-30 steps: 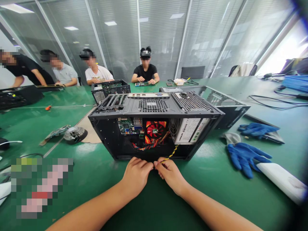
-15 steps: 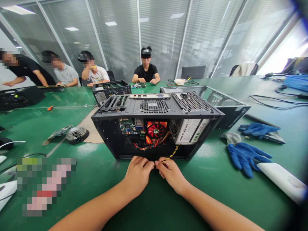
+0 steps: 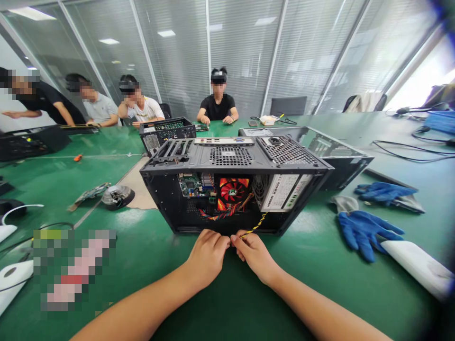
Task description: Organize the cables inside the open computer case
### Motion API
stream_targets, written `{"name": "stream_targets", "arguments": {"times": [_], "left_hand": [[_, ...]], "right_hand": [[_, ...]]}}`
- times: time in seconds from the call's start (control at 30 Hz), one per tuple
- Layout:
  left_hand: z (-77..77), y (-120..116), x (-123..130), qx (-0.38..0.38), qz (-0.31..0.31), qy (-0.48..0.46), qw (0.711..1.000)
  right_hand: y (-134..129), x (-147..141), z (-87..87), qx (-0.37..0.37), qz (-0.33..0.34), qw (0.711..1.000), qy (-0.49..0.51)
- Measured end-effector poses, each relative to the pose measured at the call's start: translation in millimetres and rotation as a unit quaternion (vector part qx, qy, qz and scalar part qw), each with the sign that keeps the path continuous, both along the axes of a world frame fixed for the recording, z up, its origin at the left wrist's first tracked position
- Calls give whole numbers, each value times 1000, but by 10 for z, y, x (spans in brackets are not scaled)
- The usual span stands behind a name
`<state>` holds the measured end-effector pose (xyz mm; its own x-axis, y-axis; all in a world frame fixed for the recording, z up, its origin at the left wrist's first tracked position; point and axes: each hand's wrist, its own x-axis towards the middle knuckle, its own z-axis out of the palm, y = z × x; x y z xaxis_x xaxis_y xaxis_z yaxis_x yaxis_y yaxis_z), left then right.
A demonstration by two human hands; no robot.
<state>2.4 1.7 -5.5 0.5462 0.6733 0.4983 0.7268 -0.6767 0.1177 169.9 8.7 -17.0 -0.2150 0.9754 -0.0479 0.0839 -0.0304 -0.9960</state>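
Note:
A black computer case [image 3: 159, 203] stands in front of me with its side open toward me. Inside show a red fan [image 3: 232, 190], a circuit board [image 3: 194, 184], a bundle of coloured wires [image 3: 216, 216] and a power supply [image 3: 282, 193]. From the power supply a yellow-and-black twisted cable [image 3: 256, 225] runs down to my hands. My right hand [image 3: 254, 253] pinches this cable between thumb and fingers. My left hand [image 3: 208, 255] is closed right beside it, fingertips at the cable's end, which the fingers mostly hide.
Blue gloves [image 3: 366, 232] and a white device [image 3: 415, 267] lie to the right. At left are a round metal part [image 3: 118, 196] and an orange-handled tool [image 3: 78, 157]. Another case [image 3: 346, 168] stands behind mine. Several people sit or lean across the green table [image 3: 227, 303].
The view has shifted slightly, so everything sits a little further right. Both hands stay at the cable with almost the same grip.

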Motion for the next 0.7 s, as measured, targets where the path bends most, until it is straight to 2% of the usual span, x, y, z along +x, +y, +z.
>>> {"name": "stream_targets", "arguments": {"times": [0.7], "left_hand": [[1,9,5,-15,-1,4,1000]], "right_hand": [[5,1,21,-3,9,1000,-6]]}}
